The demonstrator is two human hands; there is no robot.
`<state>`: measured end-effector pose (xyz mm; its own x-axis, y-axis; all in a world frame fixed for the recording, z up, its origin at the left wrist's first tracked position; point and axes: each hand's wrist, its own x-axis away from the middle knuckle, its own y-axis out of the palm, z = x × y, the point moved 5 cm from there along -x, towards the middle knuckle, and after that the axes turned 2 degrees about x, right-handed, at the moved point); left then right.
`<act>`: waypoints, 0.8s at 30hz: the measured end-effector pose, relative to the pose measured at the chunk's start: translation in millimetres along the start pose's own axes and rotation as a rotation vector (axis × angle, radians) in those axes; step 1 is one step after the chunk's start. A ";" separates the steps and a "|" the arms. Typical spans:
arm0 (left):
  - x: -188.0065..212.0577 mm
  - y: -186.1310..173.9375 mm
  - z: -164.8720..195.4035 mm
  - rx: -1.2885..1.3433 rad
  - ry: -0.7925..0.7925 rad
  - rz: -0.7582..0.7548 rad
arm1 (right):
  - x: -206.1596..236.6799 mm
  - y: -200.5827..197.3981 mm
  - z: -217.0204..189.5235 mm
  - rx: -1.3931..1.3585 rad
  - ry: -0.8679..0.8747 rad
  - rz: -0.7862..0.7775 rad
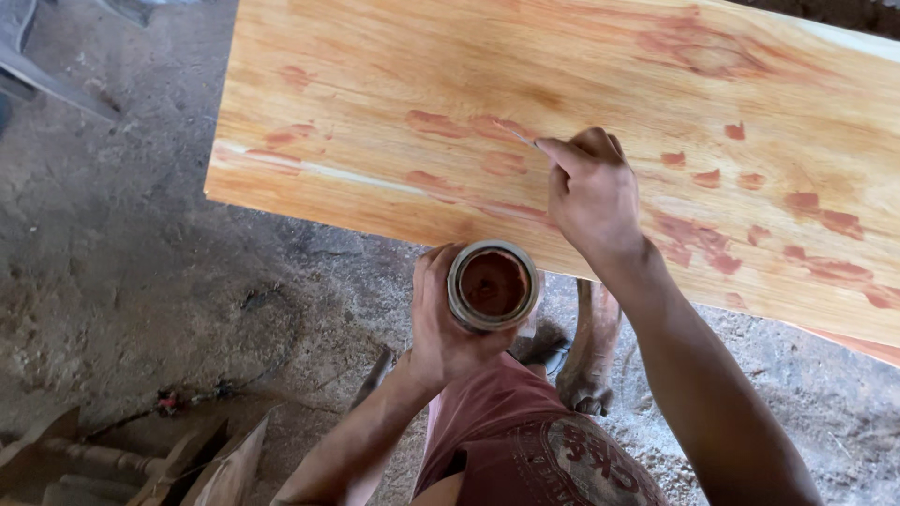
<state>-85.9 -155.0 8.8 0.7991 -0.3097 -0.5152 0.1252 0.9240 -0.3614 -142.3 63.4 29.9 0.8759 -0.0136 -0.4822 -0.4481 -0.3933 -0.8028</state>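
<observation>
My left hand [441, 323] is wrapped around a small round tin [493, 285] of reddish-brown filler, held just below the near edge of the wide wooden board [394, 84]. My right hand [592, 192] is closed in a pinch on a thin applicator [517, 134], its tip resting on the board among the reddish patches [450, 124]; how firmly my fingers grip it I cannot tell. The risk I see is the tin tipping: it hangs in the air over my reddish shorts [525, 440] and my bare foot [586, 375], and a slack wrist could slop the paste out. The applicator could also drag too hard and smear a patch beyond its spot, or scratch the grain. The board is smooth, pale yellow-orange with flowing grain and a lighter streak near the edge, dotted with dull red dabs that look matte against the wood. The tin is metal, stained at the rim, its contents thick and dark. The floor [122, 272] below is rough, grey, dusty earth, with turned wood pieces [94, 459] at the lower left.
</observation>
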 end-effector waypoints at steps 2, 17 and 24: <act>-2.6 -4.8 -2.1 -0.013 -0.001 0.025 | -7.0 22.6 1.1 0.031 0.007 -0.031; -10.4 -22.5 -17.1 -0.007 0.025 0.069 | -9.7 61.2 3.1 0.129 0.002 -0.067; -6.5 -20.1 -24.2 -0.018 -0.006 0.079 | -12.0 71.4 -3.2 -0.062 0.107 -0.193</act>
<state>-107.9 -177.0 0.6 0.8097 -0.2350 -0.5377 0.0517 0.9413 -0.3336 -184.3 32.6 -20.5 0.9599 -0.0285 -0.2790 -0.2611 -0.4533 -0.8522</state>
